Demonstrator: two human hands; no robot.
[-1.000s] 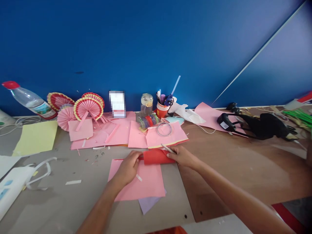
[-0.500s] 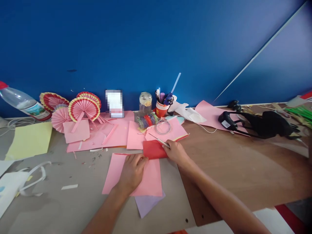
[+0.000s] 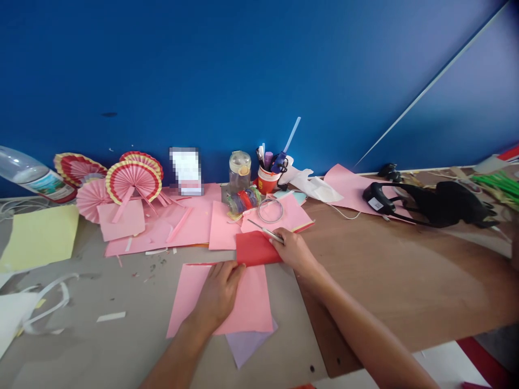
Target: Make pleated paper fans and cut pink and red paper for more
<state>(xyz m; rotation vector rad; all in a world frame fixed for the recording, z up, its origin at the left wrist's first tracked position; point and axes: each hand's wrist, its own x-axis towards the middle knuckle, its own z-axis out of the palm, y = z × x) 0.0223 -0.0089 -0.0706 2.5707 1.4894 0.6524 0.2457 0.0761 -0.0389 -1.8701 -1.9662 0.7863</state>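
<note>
My left hand (image 3: 219,289) presses down on a pink sheet (image 3: 253,305), its fingers together at the sheet's top edge, thumb tip by the corner of a red sheet (image 3: 256,248). What its fingers pinch, if anything, is too small to tell. A thin red strip runs along the pink sheet's top left edge. My right hand (image 3: 294,249) is closed around a slim pen-like tool (image 3: 267,231) with a pale handle, its tip pointing up and left. That hand rests at the red sheet's right end. A purple paper (image 3: 249,346) sticks out beneath the pink sheet.
Folded paper fans (image 3: 133,183), a phone (image 3: 186,170), a clear jar (image 3: 240,170), a cup of pens (image 3: 267,181) and a wire ring (image 3: 271,209) stand or lie behind. A bottle (image 3: 36,175) is at left, black straps (image 3: 441,205) at right.
The view has shifted slightly, so items at the left sit further left. The pink sheet's top edge has come a little away from the pink papers behind. Both hands keep nearly the same pose.
</note>
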